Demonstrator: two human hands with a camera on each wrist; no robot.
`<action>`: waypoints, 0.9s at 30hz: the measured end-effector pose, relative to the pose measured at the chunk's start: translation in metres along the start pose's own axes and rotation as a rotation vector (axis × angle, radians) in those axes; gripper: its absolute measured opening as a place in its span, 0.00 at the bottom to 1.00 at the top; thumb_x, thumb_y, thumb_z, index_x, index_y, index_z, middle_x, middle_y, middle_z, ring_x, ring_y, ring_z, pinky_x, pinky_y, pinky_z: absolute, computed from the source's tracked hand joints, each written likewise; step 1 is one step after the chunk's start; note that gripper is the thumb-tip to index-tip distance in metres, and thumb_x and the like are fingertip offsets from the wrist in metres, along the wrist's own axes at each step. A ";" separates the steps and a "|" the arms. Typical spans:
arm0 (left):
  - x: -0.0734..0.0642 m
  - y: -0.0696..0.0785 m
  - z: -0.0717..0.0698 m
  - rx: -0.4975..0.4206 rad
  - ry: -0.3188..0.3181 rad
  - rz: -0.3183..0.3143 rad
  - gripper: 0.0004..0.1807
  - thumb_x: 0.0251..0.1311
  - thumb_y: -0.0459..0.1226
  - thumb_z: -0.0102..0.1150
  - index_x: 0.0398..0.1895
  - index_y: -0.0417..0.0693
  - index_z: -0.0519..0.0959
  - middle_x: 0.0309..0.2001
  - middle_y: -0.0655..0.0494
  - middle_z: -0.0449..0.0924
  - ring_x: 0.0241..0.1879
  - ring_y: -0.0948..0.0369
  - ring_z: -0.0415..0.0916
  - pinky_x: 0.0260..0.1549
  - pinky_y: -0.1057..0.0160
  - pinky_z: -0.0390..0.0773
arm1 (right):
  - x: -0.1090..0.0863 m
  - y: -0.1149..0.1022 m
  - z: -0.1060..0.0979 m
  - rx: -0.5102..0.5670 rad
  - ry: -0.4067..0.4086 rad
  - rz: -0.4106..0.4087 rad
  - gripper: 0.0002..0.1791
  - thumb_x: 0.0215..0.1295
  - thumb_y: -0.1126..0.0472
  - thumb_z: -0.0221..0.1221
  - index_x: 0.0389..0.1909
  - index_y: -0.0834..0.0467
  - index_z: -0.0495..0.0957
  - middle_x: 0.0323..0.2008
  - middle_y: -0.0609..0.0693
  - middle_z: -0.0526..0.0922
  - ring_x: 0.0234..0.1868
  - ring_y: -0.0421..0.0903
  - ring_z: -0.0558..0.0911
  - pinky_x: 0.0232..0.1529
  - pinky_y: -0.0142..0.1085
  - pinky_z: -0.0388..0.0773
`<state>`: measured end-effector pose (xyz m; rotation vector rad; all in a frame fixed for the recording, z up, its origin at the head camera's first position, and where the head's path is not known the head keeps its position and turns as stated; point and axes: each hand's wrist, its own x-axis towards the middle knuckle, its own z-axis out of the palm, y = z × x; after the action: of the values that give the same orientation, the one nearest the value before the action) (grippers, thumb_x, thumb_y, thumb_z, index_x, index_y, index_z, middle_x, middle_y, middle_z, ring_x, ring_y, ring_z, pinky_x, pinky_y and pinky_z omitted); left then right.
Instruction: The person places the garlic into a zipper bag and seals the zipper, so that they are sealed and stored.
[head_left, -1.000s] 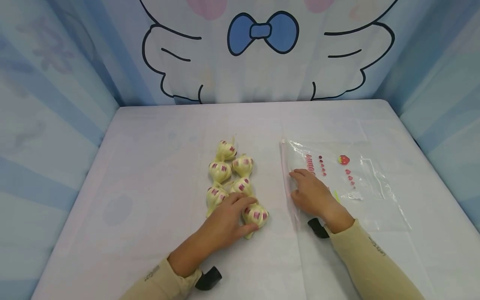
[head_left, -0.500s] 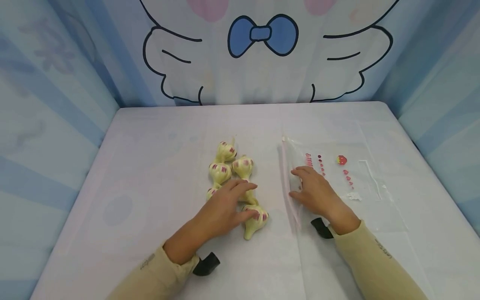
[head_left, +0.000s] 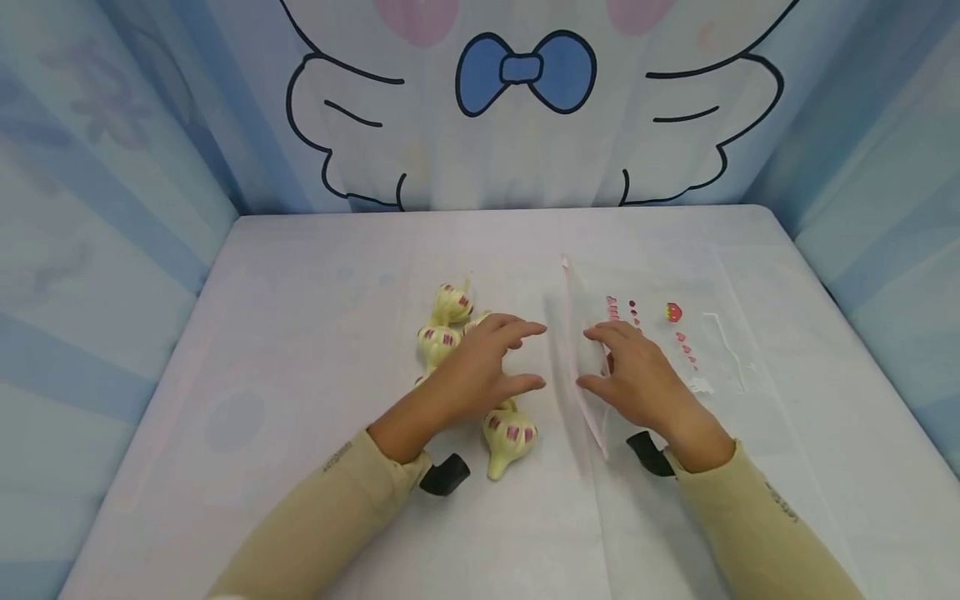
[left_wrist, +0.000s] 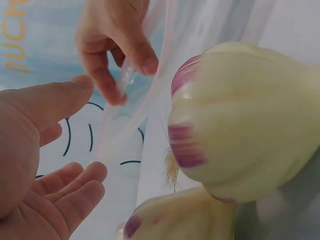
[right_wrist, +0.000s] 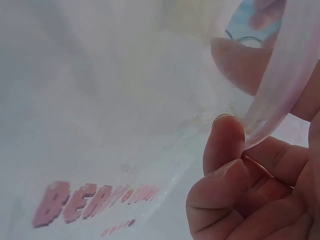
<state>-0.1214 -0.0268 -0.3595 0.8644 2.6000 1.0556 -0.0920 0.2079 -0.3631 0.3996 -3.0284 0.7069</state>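
My left hand [head_left: 468, 371] hovers over the garlic bulbs with thumb and fingers spread, holding nothing and pointing at the bag. One garlic bulb [head_left: 509, 435], pale with purple patches, lies nearest below it; several others are partly hidden under the hand and forearm. At the right, a clear zip bag [head_left: 720, 425] with a pink strip [head_left: 582, 392] and red print lies with its left edge raised. My right hand [head_left: 641, 379] holds that edge, fingers and thumb curled about the strip. In the left wrist view the bag's mouth [left_wrist: 155, 90] looks parted, beside a large garlic bulb [left_wrist: 240, 120].
A white cloth covers the table [head_left: 300, 350]. Behind it hangs a curtain [head_left: 525, 158] with a blue bow print, and blue-striped curtains stand at both sides. A black wrist mount [head_left: 446, 475] sticks out from the left sleeve, another from the right.
My left hand has come off the garlic bulbs and moved up and right toward the bag. The bag's left edge has risen in my right hand, and its print has shifted slightly up and left.
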 end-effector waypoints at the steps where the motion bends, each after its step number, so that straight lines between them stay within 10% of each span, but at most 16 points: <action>1: 0.003 0.000 0.001 -0.001 -0.006 -0.007 0.35 0.61 0.46 0.71 0.71 0.54 0.71 0.65 0.50 0.68 0.57 0.54 0.76 0.50 0.58 0.79 | 0.000 -0.001 -0.001 0.001 0.000 0.002 0.33 0.56 0.62 0.74 0.60 0.69 0.74 0.59 0.65 0.74 0.35 0.51 0.77 0.40 0.47 0.81; 27: 0.046 0.013 0.016 0.020 -0.100 -0.028 0.37 0.65 0.41 0.66 0.74 0.39 0.63 0.62 0.46 0.74 0.49 0.58 0.76 0.45 0.67 0.77 | -0.009 -0.018 -0.017 0.015 0.182 -0.179 0.14 0.57 0.74 0.60 0.45 0.66 0.83 0.44 0.59 0.79 0.29 0.46 0.74 0.31 0.41 0.76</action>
<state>-0.1466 0.0173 -0.3604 0.8592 2.5367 0.9558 -0.0794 0.2022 -0.3409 0.5646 -2.7764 0.7113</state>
